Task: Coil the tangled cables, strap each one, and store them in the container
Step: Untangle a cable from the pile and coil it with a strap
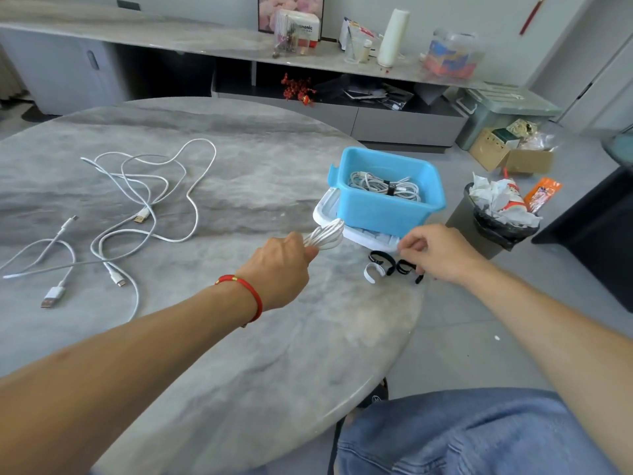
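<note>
White rubbery cable, wound into a narrow coil, sits at the centre of the head view, squeezed in the left hand whose fingers curl round its near end; the loops fan out toward the bright blue plastic container. That container stands on a white lid at the table's right edge and already holds a strapped grey cable bundle. The right hand, fingers bent and narrow, reaches down at the small black and white hook-and-loop straps lying just beside the lid; whether it pinches one I cannot tell. More tangled white USB cables sprawl at left on the grey marble-look round table. The coil looks light, soft and springy, likely to unwind if released, so gripping across the middle of all loops seems wisest.
</note>
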`<state>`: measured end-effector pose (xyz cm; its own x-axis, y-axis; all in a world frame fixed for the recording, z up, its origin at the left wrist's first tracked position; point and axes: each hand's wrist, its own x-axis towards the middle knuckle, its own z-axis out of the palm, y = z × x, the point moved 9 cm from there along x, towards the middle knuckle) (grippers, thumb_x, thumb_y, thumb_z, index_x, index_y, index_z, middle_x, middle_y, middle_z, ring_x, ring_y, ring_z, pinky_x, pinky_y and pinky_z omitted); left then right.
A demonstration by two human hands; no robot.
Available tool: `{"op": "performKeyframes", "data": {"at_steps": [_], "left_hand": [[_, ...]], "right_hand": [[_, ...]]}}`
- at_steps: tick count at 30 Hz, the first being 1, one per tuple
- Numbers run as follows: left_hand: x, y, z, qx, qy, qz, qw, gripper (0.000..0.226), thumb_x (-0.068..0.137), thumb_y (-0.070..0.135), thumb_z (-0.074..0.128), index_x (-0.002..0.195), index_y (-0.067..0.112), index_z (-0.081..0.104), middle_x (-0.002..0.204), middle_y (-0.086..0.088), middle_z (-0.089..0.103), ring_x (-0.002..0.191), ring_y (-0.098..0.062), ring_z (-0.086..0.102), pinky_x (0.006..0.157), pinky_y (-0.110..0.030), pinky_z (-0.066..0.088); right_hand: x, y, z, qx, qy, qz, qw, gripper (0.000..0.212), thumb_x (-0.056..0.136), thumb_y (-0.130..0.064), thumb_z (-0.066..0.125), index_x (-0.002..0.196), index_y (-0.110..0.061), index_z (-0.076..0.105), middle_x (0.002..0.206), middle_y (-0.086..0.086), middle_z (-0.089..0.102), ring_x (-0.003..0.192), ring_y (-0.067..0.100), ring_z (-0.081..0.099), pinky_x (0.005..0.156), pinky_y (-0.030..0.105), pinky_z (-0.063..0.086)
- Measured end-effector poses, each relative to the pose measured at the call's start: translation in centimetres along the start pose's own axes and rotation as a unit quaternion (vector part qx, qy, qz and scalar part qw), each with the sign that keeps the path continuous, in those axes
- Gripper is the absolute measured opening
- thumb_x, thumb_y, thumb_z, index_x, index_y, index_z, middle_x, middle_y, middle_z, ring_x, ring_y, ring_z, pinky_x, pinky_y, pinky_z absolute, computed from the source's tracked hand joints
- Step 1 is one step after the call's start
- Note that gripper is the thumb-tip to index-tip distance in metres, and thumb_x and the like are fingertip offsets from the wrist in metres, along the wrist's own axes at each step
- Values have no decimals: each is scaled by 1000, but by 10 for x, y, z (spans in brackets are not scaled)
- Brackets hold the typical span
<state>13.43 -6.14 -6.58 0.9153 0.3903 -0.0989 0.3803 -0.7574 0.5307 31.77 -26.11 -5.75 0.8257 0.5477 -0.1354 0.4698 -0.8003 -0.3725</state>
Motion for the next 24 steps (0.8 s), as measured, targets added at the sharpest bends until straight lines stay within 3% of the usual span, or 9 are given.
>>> {"op": "performKeyframes", "data": {"at_steps": [3,7,9,13,15,17,19,21,24], "left_hand": [[3,-3,6,6,-34,-16,999,32,107,35,34,83,16,42,81,-6,45,64,-21,39,60,-35,28],[-2,-3,6,-36,-64,-45,996,22,105,24,36,97,9,49,96,-15,54,61,-17,39,44,-25,22],[-6,3,1,-78,-60,-37,994,26,106,27,36,104,5,50,106,-22,58,71,-30,53,49,-27,31],[-10,4,-15,-161,-44,-38,985,40,106,33,41,112,-4,54,92,-24,58,80,-45,59,62,-45,49],[-9,-2,-20,-202,-51,-53,977,34,105,29,46,112,-4,53,110,-33,57,90,-55,56,63,-55,51],[-6,-8,-28,-211,-40,-56,975,33,104,29,48,107,-3,54,112,-35,57,76,-45,51,59,-46,46],[-7,-14,-35,-212,-35,-59,975,32,103,30,49,104,-1,54,98,-33,57,70,-33,44,60,-38,39],[-9,-17,-39,-208,-34,-61,976,32,103,32,49,103,0,54,88,-27,52,67,-32,44,58,-35,39],[-12,-21,-46,-159,-24,-61,985,31,103,35,47,100,5,50,102,-31,60,80,-46,58,58,-33,39]], "right_hand": [[0,-10,11,-57,-26,-69,996,19,88,-14,74,91,-32,73,86,-15,67,80,4,65,72,24,51],[4,-16,24,-180,-30,-98,978,14,88,-20,75,95,-31,70,94,-12,59,95,17,61,76,34,52],[3,-18,28,-201,-28,-106,973,11,91,-23,73,94,-32,68,97,-12,55,98,17,59,74,33,49],[-5,-42,13,-226,16,-159,961,10,90,-20,69,94,-28,66,100,-13,55,96,17,58,64,32,39],[-16,-61,-9,-192,73,-205,957,12,84,-15,73,87,-24,65,96,-11,60,96,18,55,67,35,44],[-31,-84,-29,-133,131,-258,948,17,77,-9,80,80,-18,66,95,-6,65,97,21,53,78,39,48],[-47,-106,-46,-70,179,-282,940,18,74,-6,82,78,-16,67,107,-1,66,103,20,51,88,31,42],[-60,-126,-59,-35,220,-295,929,16,74,-6,81,77,-15,68,114,0,62,106,17,48,90,23,34],[-75,-150,-77,24,262,-309,914,16,71,-4,79,73,-12,65,101,0,63,101,17,51,88,18,37]]}}
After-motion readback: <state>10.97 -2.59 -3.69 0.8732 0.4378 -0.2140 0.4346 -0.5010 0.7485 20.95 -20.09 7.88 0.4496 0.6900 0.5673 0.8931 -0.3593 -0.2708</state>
